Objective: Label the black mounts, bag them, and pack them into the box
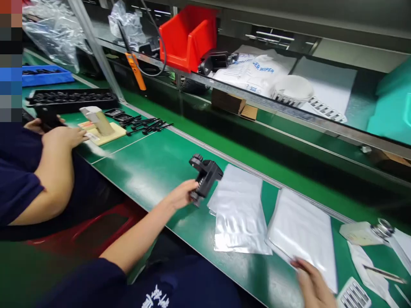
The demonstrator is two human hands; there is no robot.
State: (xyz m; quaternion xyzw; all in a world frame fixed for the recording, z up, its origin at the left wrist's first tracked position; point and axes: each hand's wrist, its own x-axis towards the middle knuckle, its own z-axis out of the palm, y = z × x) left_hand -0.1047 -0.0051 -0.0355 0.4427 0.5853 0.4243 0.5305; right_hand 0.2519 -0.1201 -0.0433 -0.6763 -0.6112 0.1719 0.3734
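Observation:
My left hand (185, 193) is closed around a black plastic clamp-like bracket (207, 177) with a knob at its top, held above the green bench. Just right of the bracket lie several overlapping clear plastic bags (240, 218). A thicker stack of plastic bags (305, 231) sits farther right. At the near left corner of that stack, my right hand (313, 280) pinches the edge of a bag between thumb and fingers; part of this hand is cut off by the frame's lower edge.
At the left a co-worker's hands (61, 132) work beside a yellow fixture (111, 133) and several black parts (149, 125). A pump bottle (361, 233), tweezers (385, 273) and a label sheet (355, 294) lie at right. Overhead, a shelf (263, 102) carries a red bin (189, 40).

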